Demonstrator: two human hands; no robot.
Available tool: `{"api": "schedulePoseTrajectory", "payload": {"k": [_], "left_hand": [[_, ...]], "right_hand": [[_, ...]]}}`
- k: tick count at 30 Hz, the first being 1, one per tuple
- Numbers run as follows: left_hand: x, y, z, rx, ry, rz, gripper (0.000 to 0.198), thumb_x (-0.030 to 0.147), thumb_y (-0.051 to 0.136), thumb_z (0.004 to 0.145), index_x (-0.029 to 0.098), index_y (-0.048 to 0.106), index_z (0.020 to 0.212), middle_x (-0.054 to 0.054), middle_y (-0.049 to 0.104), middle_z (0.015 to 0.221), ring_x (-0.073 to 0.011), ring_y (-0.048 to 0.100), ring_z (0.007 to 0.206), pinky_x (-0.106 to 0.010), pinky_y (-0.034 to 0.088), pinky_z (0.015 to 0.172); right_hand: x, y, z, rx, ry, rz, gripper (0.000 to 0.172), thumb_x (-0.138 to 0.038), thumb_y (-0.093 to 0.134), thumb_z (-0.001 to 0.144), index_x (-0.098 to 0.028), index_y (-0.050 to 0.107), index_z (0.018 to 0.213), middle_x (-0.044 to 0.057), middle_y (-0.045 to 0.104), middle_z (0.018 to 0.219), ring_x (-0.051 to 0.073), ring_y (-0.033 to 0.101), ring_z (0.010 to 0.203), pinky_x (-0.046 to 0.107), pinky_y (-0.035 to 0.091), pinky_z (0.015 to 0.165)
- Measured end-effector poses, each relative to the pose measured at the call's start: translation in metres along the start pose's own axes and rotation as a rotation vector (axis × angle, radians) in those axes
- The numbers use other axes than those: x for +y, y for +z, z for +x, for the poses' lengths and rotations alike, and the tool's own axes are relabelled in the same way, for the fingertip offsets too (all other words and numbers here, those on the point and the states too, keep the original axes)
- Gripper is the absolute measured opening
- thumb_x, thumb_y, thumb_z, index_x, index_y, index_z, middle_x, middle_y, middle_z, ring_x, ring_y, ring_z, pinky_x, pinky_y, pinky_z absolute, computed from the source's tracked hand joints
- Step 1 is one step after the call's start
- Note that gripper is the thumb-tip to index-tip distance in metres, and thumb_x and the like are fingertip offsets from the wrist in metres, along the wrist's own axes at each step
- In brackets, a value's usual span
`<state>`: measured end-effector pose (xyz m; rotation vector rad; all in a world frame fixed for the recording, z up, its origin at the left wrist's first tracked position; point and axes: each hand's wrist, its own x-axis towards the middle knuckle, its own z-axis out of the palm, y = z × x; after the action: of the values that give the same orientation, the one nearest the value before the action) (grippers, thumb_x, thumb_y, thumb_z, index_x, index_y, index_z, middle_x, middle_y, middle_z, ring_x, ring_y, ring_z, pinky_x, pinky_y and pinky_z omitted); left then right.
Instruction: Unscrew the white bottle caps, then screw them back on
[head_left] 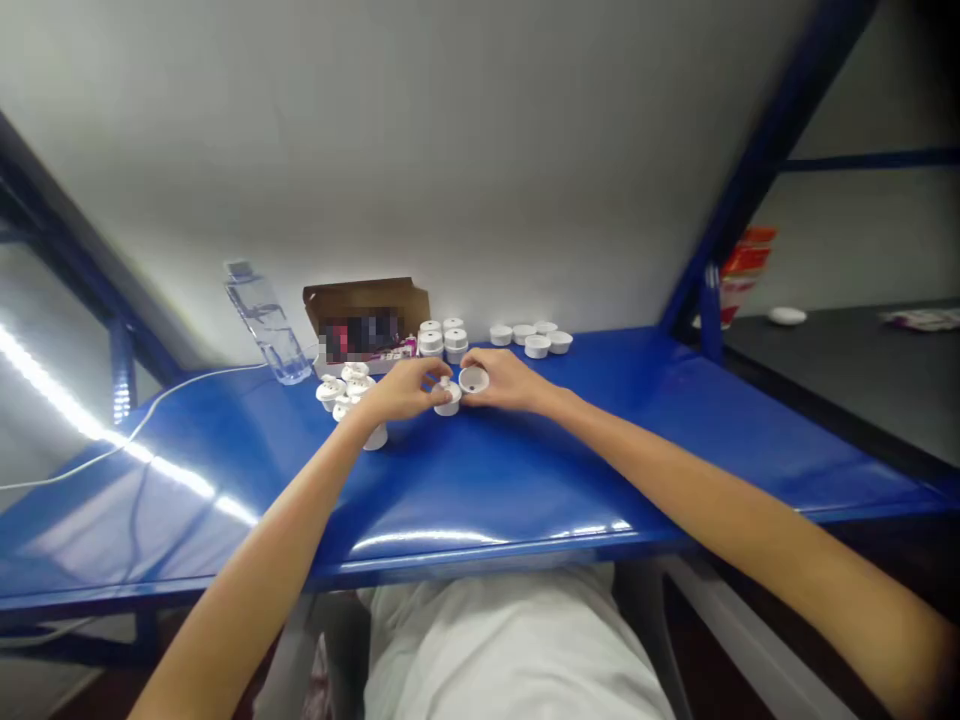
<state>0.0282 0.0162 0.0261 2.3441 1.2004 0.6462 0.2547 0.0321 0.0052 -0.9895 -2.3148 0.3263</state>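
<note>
My left hand (pixel 401 392) is closed on a small white plastic piece with a stem (pixel 448 397), held just above the blue table (pixel 525 470). My right hand (pixel 506 380) is closed on a white round cap (pixel 473 379), its open side facing me, right beside the other piece. The two parts are close together, almost touching. A cluster of several similar white stemmed pieces (pixel 341 392) lies just left of my left hand.
Stacked white caps (pixel 442 338) and a row of several caps (pixel 534 338) sit behind my hands. An open cardboard box (pixel 365 318) and a clear water bottle (pixel 266 322) stand at the back left. A white cable (pixel 112 450) runs along the left. Blue shelf posts (pixel 709 300) rise at right.
</note>
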Motion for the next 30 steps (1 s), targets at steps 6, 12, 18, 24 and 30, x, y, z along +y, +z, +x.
{"api": "schedulePoseTrajectory", "payload": {"k": [6,12,18,24,30], "left_hand": [[0.0041,-0.0022,-0.0012,-0.013,-0.021,0.02,0.041,0.045,0.07,0.079,0.019,0.07,0.11,-0.007,0.075,0.107,-0.0252,0.071,0.095,-0.035,0.056,0.085],[0.005,-0.0015,-0.0012,-0.022,-0.017,0.008,0.041,0.046,0.069,0.08,0.018,0.069,0.11,-0.007,0.075,0.102,-0.0254,0.071,0.09,-0.035,0.056,0.081],[0.0033,-0.0006,-0.0006,-0.013,-0.016,0.008,0.04,0.044,0.07,0.079,0.018,0.069,0.109,-0.006,0.075,0.096,-0.0256,0.072,0.089,-0.034,0.055,0.077],[0.0038,0.0002,-0.0003,-0.014,-0.022,0.007,0.04,0.042,0.07,0.079,0.017,0.069,0.109,-0.006,0.075,0.097,-0.0257,0.072,0.088,-0.035,0.055,0.079],[0.0052,0.0,-0.0002,-0.013,-0.016,-0.007,0.039,0.039,0.07,0.079,0.017,0.069,0.111,-0.007,0.075,0.099,-0.0257,0.071,0.091,-0.036,0.056,0.082]], "right_hand": [[0.0044,-0.0012,-0.0007,-0.09,-0.079,-0.047,0.023,-0.024,0.072,0.081,-0.016,0.073,0.103,0.008,0.072,0.1,0.022,0.065,0.091,0.029,0.044,0.078],[0.0029,0.0011,-0.001,-0.054,-0.118,-0.131,0.038,-0.015,0.071,0.078,-0.015,0.068,0.116,0.011,0.068,0.111,0.026,0.063,0.1,0.032,0.045,0.085],[0.0014,0.0004,-0.0005,-0.003,-0.093,-0.099,0.044,-0.019,0.073,0.077,-0.016,0.061,0.118,0.011,0.069,0.111,0.027,0.062,0.1,0.033,0.044,0.085],[-0.0005,-0.0021,-0.0006,0.019,-0.164,-0.04,0.043,-0.017,0.071,0.077,-0.018,0.062,0.119,0.01,0.07,0.116,0.027,0.063,0.104,0.035,0.045,0.091],[-0.0029,-0.0043,0.0006,0.023,-0.226,0.006,0.04,-0.01,0.066,0.077,-0.017,0.069,0.116,0.011,0.072,0.119,0.027,0.064,0.109,0.035,0.046,0.095]]}}
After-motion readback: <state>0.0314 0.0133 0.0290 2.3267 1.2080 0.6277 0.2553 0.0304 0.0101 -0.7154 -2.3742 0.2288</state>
